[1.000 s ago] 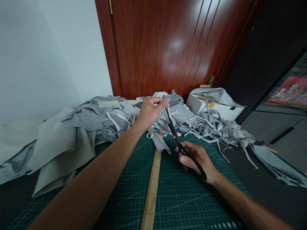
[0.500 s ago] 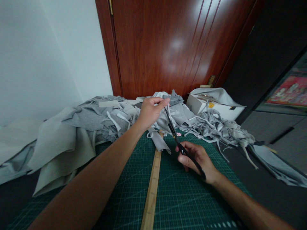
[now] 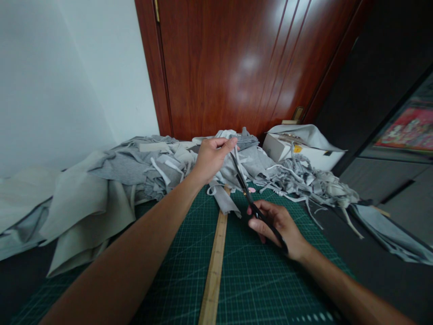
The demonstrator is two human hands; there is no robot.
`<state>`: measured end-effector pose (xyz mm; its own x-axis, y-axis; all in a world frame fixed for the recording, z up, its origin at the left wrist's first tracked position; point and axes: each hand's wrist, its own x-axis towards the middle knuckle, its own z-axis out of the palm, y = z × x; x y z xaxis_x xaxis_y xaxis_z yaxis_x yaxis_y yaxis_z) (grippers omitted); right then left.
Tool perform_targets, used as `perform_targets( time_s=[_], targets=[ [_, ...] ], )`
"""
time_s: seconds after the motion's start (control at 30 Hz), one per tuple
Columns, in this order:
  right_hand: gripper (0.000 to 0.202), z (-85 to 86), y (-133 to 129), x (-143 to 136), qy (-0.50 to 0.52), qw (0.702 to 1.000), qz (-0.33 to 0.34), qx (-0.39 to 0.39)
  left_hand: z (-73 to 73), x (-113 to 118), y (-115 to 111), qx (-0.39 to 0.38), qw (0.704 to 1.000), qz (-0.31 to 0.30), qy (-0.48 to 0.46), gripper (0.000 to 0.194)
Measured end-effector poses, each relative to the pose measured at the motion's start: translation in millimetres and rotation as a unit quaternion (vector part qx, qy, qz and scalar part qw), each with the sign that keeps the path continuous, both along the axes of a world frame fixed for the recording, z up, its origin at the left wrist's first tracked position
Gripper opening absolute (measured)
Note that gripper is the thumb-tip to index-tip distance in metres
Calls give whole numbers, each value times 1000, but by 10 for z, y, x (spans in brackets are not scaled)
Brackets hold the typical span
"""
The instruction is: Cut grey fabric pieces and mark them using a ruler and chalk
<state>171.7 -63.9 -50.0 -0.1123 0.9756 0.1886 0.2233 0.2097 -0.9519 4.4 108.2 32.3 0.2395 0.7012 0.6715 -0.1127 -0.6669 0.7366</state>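
Black scissors (image 3: 248, 195) are gripped in my right hand (image 3: 275, 225), their blades pointing up and away toward my other hand. My left hand (image 3: 214, 158) pinches a narrow light grey fabric strip (image 3: 237, 155), which hangs from the fingertips beside the scissor tips. Whether the blades touch the strip I cannot tell. Below, a curled grey fabric scrap (image 3: 223, 199) lies across the far part of a wooden ruler (image 3: 214, 271). The ruler rests on a green cutting mat (image 3: 257, 275).
Piles of grey and cream fabric (image 3: 135, 162) line the mat's far and left sides. A tangle of grey strips (image 3: 311, 178) lies at right, before a white box (image 3: 301, 151). Behind stands a brown door (image 3: 223, 67); a dark cabinet (image 3: 389, 176) is at far right.
Both hands have shifted very slightly left. More of the pale strip shows below my left fingertips. The scissors stay in my right hand, and the surroundings look the same.
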Motion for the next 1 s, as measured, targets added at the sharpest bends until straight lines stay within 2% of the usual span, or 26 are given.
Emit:
perform_targets(
  time_s=[0.3,1.0],
  targets=[
    [45,-10,-6,-2,-1,1000,-1,3,3,0,-8,-22,1000,-4,0,38],
    [45,-20,-9,-35,-4,1000,-14,-6,22,0,-23,-33,999,-8,-2,36]
  ],
)
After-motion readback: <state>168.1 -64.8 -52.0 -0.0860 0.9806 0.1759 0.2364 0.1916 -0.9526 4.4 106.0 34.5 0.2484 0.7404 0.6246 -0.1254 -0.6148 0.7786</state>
